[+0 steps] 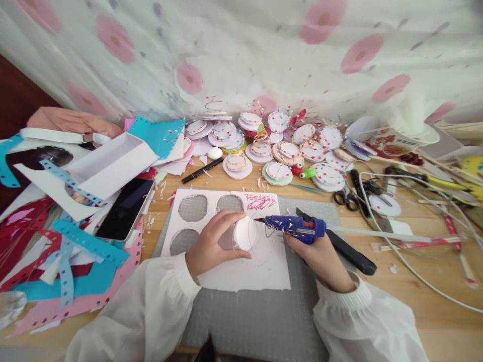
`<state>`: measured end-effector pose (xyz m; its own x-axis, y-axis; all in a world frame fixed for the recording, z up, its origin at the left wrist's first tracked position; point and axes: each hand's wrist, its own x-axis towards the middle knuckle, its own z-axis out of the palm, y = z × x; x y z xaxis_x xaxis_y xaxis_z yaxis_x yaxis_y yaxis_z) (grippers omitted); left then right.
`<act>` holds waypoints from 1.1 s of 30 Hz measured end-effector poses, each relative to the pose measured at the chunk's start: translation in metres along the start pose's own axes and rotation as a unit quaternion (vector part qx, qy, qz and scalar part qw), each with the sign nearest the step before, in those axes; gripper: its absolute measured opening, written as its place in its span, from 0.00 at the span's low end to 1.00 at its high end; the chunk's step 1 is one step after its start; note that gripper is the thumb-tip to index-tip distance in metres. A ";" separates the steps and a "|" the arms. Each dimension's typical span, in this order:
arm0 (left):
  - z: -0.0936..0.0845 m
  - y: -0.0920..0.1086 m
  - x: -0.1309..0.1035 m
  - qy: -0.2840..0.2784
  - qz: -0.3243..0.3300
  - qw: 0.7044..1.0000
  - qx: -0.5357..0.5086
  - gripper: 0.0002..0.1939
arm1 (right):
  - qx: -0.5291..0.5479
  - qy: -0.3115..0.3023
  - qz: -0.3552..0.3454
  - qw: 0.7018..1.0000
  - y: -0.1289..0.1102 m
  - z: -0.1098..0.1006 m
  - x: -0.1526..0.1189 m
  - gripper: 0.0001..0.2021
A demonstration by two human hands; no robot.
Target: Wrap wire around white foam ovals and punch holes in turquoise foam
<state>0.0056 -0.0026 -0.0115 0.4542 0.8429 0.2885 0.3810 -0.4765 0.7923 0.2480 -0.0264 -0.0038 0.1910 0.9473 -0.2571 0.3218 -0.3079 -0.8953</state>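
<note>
Between the thumb and fingers of my left hand (216, 241) is a small white round piece (245, 233), its flat face turned toward the glue gun. My right hand (320, 256) grips the handle of a blue glue gun (294, 227), whose tip points left, close to the upper right edge of the round piece. A glue stick (381, 233) extends from the back of the gun. Below both hands lies a white sheet (241, 274) with round holes cut in it and red scribbles at its top right, on a grey cutting mat (249, 322).
Decorated paper discs (237, 165) line the back. Left are paper scraps (88, 244), a white box (113, 166) and a phone (126, 208). A black marker (202, 170) lies behind the sheet. Right are a black cutter (350, 253), scissors (346, 198), a white cable (400, 271) and a paper bowl (403, 141).
</note>
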 end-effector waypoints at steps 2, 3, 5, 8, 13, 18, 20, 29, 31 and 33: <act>0.000 0.000 0.000 0.001 0.003 1.000 0.002 0.36 | -0.001 0.002 -0.001 1.000 -0.001 0.000 0.000 0.08; 0.000 0.001 0.000 0.000 0.004 1.000 0.003 0.36 | -0.002 0.002 -0.001 1.000 -0.001 0.000 0.000 0.08; 0.000 0.001 0.000 -0.002 0.004 1.000 0.005 0.36 | -0.002 0.001 -0.001 1.000 -0.002 0.001 0.000 0.08; 0.000 0.001 0.001 -0.005 0.004 1.000 0.008 0.36 | -0.002 0.002 -0.001 1.000 -0.002 0.001 0.000 0.09; 0.000 0.001 0.001 -0.014 0.007 1.000 0.006 0.36 | 0.002 0.009 0.004 1.000 -0.002 0.000 0.000 0.08; -0.001 0.003 0.002 -0.014 0.006 1.000 0.010 0.35 | 0.001 0.009 0.014 1.000 -0.003 0.001 0.000 0.09; -0.001 0.003 0.002 -0.016 0.006 1.000 0.012 0.35 | 0.000 0.009 0.011 1.000 -0.003 0.000 0.000 0.08; -0.001 0.002 0.002 -0.025 0.010 1.000 0.013 0.36 | -0.003 0.007 0.011 1.000 -0.001 0.000 0.000 0.09; -0.001 0.002 0.001 -0.026 0.008 1.000 0.012 0.36 | -0.006 0.005 0.006 1.000 -0.003 0.000 -0.001 0.08; -0.001 0.002 0.001 -0.028 0.008 0.999 0.012 0.36 | -0.008 0.003 -0.002 1.000 -0.004 0.000 -0.001 0.08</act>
<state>0.0058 -0.0021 -0.0092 0.5051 0.8196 0.2703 0.3919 -0.4968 0.7743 0.2465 -0.0262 -0.0002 0.1952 0.9478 -0.2521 0.3373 -0.3063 -0.8902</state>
